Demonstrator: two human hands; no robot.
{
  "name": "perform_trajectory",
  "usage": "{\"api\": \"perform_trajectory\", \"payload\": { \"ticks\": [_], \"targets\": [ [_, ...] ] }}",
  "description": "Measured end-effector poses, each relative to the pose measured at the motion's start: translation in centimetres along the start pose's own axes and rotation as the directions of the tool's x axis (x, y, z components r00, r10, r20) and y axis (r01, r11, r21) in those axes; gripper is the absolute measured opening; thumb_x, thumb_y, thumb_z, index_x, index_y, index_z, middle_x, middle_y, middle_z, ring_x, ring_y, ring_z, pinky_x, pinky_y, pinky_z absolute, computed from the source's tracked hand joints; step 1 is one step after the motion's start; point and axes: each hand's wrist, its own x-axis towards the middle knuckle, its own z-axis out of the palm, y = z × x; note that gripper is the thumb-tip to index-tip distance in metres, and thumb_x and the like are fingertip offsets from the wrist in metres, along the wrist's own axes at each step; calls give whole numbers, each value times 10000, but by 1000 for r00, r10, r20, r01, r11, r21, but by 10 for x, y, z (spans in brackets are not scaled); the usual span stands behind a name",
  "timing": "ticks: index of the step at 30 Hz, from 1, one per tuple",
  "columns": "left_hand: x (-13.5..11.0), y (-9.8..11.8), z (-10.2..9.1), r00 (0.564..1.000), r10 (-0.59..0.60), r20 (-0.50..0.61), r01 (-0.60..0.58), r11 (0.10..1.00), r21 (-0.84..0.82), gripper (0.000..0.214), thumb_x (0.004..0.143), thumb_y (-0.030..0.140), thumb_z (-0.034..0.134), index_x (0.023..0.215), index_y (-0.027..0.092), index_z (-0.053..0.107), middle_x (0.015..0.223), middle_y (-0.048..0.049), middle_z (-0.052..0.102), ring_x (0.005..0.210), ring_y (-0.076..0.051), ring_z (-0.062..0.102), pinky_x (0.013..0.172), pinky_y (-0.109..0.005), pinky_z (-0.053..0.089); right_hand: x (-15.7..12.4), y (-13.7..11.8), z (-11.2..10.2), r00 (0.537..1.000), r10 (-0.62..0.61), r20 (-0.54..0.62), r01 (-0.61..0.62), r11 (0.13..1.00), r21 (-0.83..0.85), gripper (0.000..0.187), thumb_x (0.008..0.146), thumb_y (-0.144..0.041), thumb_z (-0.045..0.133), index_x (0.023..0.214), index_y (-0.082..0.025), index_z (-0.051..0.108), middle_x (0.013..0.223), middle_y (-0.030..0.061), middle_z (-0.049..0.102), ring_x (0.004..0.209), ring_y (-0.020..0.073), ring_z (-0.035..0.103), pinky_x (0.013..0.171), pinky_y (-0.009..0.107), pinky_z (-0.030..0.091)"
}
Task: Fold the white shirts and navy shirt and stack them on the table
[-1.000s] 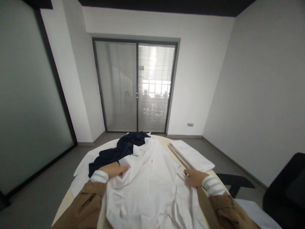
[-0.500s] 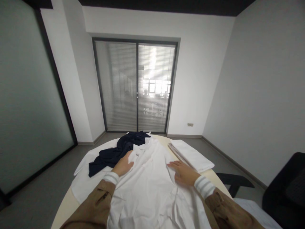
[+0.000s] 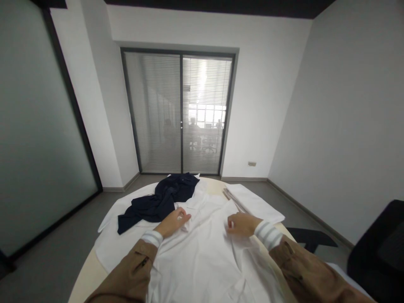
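Observation:
A white shirt (image 3: 202, 256) lies spread and wrinkled across the table in front of me, its near part running out of the bottom of the view. My left hand (image 3: 174, 221) is curled at its left side, with thumb and fingers pinching a fold of the cloth. On the opposite side, my right hand (image 3: 241, 224) has its fingers bent around the shirt's right edge; its lower fingers are slightly blurred. Beyond my left hand, a crumpled dark navy garment (image 3: 164, 195) rests on another white garment (image 3: 109, 240).
A folded white cloth stack (image 3: 254, 204) lies at the table's right side. The round pale table (image 3: 85, 273) shows along its left rim. A black chair (image 3: 378, 252) stands at the right. Glass doors with blinds (image 3: 181, 113) are in the far wall.
Both hands have gone from fingers stretched on the cloth to curled grips. The left moved right and slightly nearer. The shirt's far end has shifted toward me.

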Motion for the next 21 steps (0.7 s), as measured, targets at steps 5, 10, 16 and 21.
{"api": "perform_trajectory", "payload": {
  "ticks": [5, 10, 16, 21],
  "targets": [
    [1, -8, 10, 1000, -23, -13, 23, 1000, 16, 737, 801, 404, 628, 1468, 171, 420, 1148, -86, 665, 844, -198, 645, 913, -333, 464, 42, -6, 10, 951, -36, -306, 24, 999, -42, 438, 889, -349, 504, 1301, -208, 561, 1260, 148, 641, 1012, 311, 675, 839, 398, 471],
    [2, -14, 12, 988, 151, 42, -153, 987, 52, 551, 807, 167, 531, 1353, 189, 601, 1268, -89, 649, 1092, -238, 615, 1038, -367, 425, 87, -12, 13, 917, 46, -396, 27, 984, 177, 497, 926, -345, 496, 1400, -203, 452, 1377, 160, 563, 1135, 313, 625, 890, 398, 455],
    [13, -23, 11, 898, 440, -20, -430, 885, 181, 649, 721, -69, 418, 1202, 255, 709, 1249, -59, 668, 1178, -206, 546, 1067, -401, 421, 126, -15, 16, 892, 138, -431, 0, 952, 305, 707, 890, -294, 557, 1511, -132, 261, 1297, 182, 618, 1168, 289, 604, 935, 371, 432],
    [14, -13, 1, 854, 519, -34, -470, 798, 377, 625, 755, -95, 448, 1185, 275, 711, 1207, -34, 701, 1143, -220, 540, 979, -420, 472, 146, -5, 23, 901, 182, -393, 57, 849, 525, 641, 792, -278, 678, 1393, -160, 487, 991, 104, 720, 1007, 265, 650, 895, 358, 440]
  ]
}}
